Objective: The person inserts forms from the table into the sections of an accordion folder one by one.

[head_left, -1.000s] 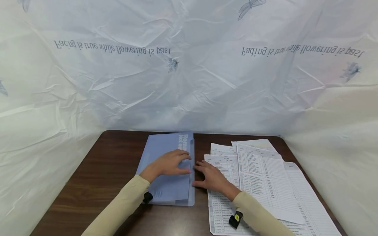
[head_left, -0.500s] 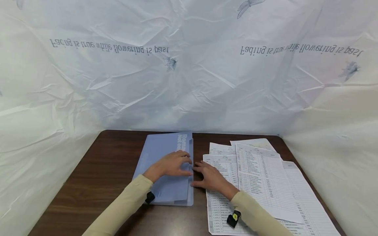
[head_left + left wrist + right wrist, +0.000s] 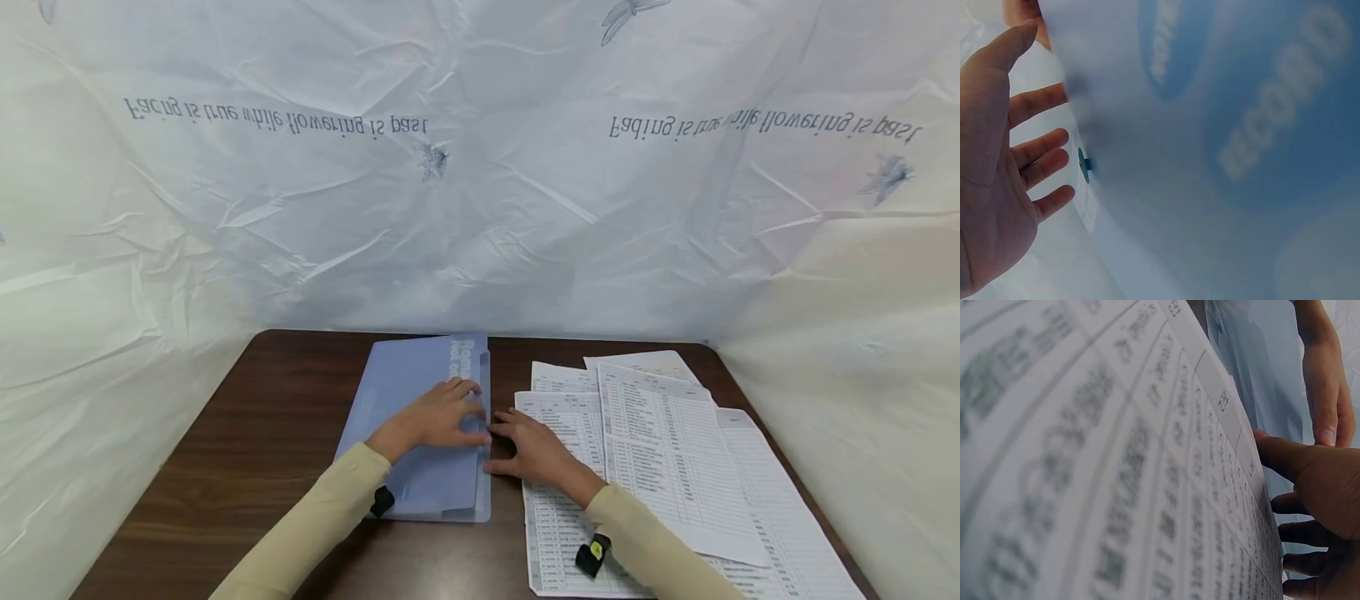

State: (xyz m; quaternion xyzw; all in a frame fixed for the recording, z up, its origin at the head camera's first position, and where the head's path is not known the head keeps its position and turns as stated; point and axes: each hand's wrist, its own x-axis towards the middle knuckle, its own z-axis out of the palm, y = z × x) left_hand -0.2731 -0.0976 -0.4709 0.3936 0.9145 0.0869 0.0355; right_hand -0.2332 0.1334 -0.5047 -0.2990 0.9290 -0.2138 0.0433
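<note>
A pale blue plastic document folder (image 3: 408, 387) with white lettering lies closed on the table. My left hand (image 3: 442, 414) rests over its right part, fingers spread and loosely bent, the thumb tip at the right edge. In the left wrist view, the left hand (image 3: 997, 162) has extended fingers against the folder cover (image 3: 1166, 162), and a small teal fastener (image 3: 1084, 165) shows at its edge. My right hand (image 3: 540, 450) lies just right of the folder, fingers apart, its fingertips near that same edge. Nothing is gripped by the right hand (image 3: 1329, 494) in its wrist view.
Several overlapping printed sheets (image 3: 667, 450) cover the right side of the table, partly under the right wrist. The dark wooden table (image 3: 247, 433) extends left of the folder. A white patterned plastic sheet (image 3: 480, 208) hangs behind and along the sides.
My left hand has edged slightly right, its thumb now at the folder's edge. The right hand and the papers stay in place; the head view has shifted a little.
</note>
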